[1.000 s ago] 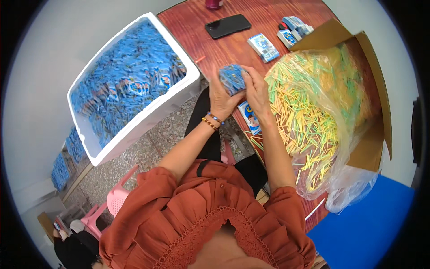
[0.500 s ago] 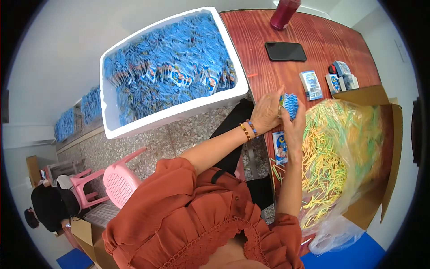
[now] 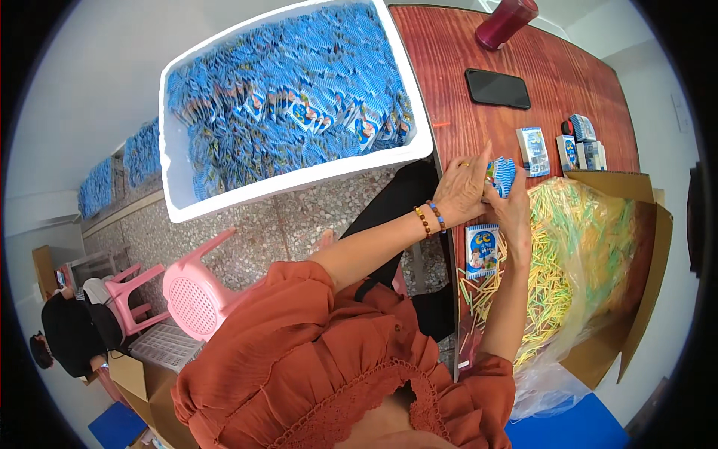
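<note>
Between my two hands is a small stack of blue-and-white packets (image 3: 504, 176), its zigzag edges fanned out. My left hand (image 3: 461, 188) presses against the stack's left side, its fingers fairly straight. My right hand (image 3: 511, 218) grips it from the near right, thumb and fingers closed round it. Just below the hands, one blue-and-white packet (image 3: 482, 250) lies flat near the table edge. Beside my right forearm spreads a heap of thin yellow and green sticks (image 3: 550, 295), partly under a clear plastic bag (image 3: 591, 277).
At left, a white foam box (image 3: 299, 176) holds many blue packets. On the wooden table (image 3: 441, 52) are a black phone (image 3: 497, 88), a dark red bottle (image 3: 507, 24), a packet stack (image 3: 533, 152) and more packets (image 3: 589, 153). A cardboard box (image 3: 648, 262) borders the sticks. A pink chair (image 3: 196, 298) stands lower left.
The view has shifted, so the table things sit further right. The packets between my hands are now more fanned and tilted. The loose packet below shows more fully.
</note>
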